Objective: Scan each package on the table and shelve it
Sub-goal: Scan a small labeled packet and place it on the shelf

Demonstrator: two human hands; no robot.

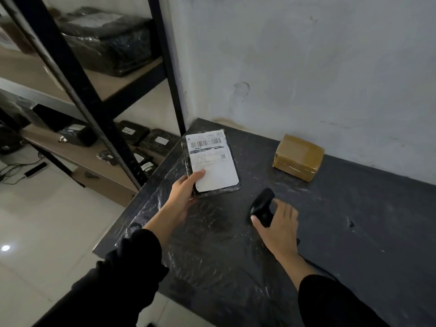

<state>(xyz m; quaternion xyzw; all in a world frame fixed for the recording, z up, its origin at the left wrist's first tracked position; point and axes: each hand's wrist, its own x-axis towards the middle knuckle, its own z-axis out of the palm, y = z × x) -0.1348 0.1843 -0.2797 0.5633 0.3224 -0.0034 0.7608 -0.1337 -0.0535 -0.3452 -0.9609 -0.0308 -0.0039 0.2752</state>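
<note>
Thumb on top, left grip [184,194] pinches labelled package [213,159]; right grip [280,226] curls round scanner [260,206]

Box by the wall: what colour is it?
The box is yellowish brown all over, with a glossy taped look; the head view shows it.

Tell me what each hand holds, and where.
Left hand: black package, by its near left corner. Right hand: scanner, by its handle.
</note>
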